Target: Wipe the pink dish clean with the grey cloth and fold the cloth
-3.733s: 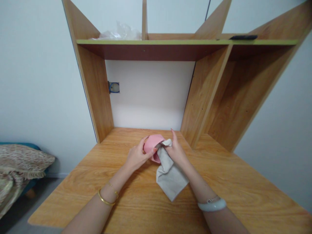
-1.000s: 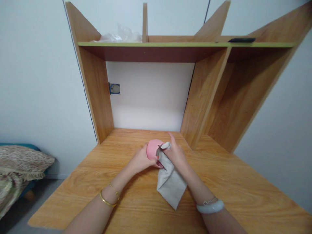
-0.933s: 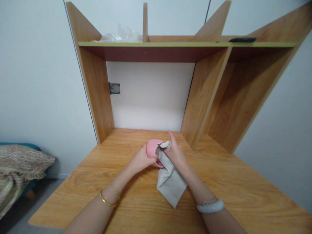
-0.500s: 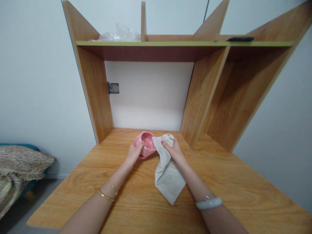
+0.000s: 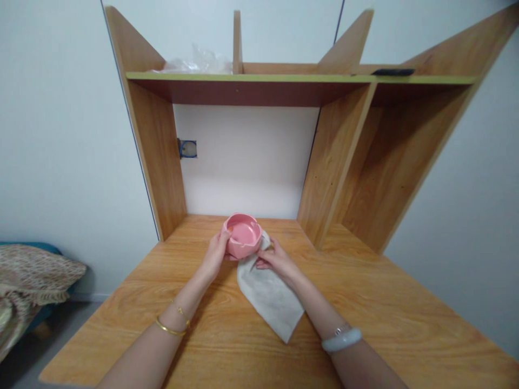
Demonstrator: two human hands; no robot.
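Note:
A pink faceted ashtray [image 5: 244, 233] with notches in its rim is held above the desk, its hollow tilted towards me. My left hand [image 5: 216, 253] grips its left side, the thumb over the rim. On the other side, my right hand [image 5: 276, 260] is closed on a light grey cloth [image 5: 270, 297]. Part of the cloth rises behind the ashtray's right edge, while the rest hangs below towards the desk. The ashtray hides where the upper cloth touches it.
Below my hands lies a wooden desk [image 5: 194, 346], with a shelf unit [image 5: 259, 78] at its back. On the upper shelf are a clear plastic bag [image 5: 198, 60] and a flat black object [image 5: 392, 72]. A patterned blanket [image 5: 36, 270] drapes over blue furniture at left.
The ashtray has turned so that more of its inside faces me. My right hand has moved left and lower with the cloth, from the near rim to the ashtray's outer right side.

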